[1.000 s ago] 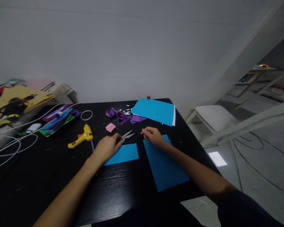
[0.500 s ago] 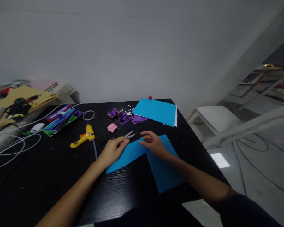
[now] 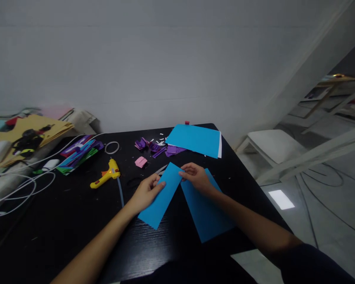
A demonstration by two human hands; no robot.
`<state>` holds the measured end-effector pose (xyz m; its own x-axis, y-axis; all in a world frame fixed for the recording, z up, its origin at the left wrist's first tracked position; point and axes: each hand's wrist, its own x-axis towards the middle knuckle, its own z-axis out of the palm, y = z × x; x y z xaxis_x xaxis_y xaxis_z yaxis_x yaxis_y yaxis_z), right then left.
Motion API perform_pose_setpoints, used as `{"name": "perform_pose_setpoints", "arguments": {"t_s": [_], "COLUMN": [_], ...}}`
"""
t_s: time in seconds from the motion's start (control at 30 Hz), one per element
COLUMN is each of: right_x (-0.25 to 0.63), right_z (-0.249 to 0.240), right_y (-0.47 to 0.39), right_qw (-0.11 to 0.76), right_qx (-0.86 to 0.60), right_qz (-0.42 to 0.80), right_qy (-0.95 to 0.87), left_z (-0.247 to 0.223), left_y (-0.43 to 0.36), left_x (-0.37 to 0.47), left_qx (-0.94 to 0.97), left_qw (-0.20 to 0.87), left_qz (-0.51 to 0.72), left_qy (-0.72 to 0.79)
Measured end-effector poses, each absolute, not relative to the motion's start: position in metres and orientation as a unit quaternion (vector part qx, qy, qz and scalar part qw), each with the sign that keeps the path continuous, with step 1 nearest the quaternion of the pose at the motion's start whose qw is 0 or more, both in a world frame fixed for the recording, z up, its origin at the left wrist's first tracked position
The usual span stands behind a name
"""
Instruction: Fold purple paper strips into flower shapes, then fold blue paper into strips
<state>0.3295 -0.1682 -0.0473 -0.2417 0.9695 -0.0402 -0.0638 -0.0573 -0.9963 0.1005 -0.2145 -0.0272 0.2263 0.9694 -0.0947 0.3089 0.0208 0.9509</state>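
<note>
A narrow strip of blue paper (image 3: 162, 199) slants above the black table, pinched along its left edge by my left hand (image 3: 147, 192). At its upper right corner, the thumb and fingertips of my right hand (image 3: 197, 178) close on the same strip. Beneath my right hand and forearm lies a larger piece of blue paper (image 3: 205, 217). Scissors (image 3: 160, 171) rest behind the strip, their blades mostly covered by it and the dark handles beside my left hand. A small pink paper stack (image 3: 141, 161) sits just beyond.
A yellow glue gun (image 3: 108, 174) lies left of my hands. Purple paper pieces (image 3: 152, 146) and white scraps are farther back, near blue sheets (image 3: 195, 139). Coloured paper strips (image 3: 79, 154) and white cables (image 3: 29, 181) occupy the left side. A white chair (image 3: 270, 146) stands right.
The blue strip has turned to a steeper slant, its upper end now covering much of the scissor blades. My right fingers have closed on its corner. The view has shifted slightly.
</note>
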Motion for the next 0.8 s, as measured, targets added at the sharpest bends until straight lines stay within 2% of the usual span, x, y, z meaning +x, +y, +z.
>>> {"name": "perform_pose_setpoints", "arguments": {"t_s": [0.2,0.33,0.53,0.7,0.8], "right_x": [0.328,0.326,0.324,0.323,0.325], "right_z": [-0.044,-0.044,-0.048,-0.045,-0.04], "right_y": [-0.173,-0.177,-0.18,-0.181,-0.182], "right_qw": [0.414,0.388,0.364,0.424,0.419], "right_qx": [-0.413,-0.395,-0.366,-0.38,-0.395], "right_qz": [0.602,0.62,0.635,0.542,0.528], "right_qy": [-0.543,-0.557,-0.574,-0.618,-0.625], "left_z": [-0.018,-0.015,-0.011,-0.019,-0.022], "left_y": [-0.218,-0.219,-0.221,-0.22,-0.219], "left_x": [0.103,0.108,0.106,0.102,0.102], "left_qx": [0.626,0.578,0.623,0.664,0.672], "left_qw": [0.553,0.586,0.527,0.465,0.449], "left_qz": [0.34,0.377,0.381,0.368,0.361], "left_qy": [0.431,0.424,0.434,0.456,0.466]}}
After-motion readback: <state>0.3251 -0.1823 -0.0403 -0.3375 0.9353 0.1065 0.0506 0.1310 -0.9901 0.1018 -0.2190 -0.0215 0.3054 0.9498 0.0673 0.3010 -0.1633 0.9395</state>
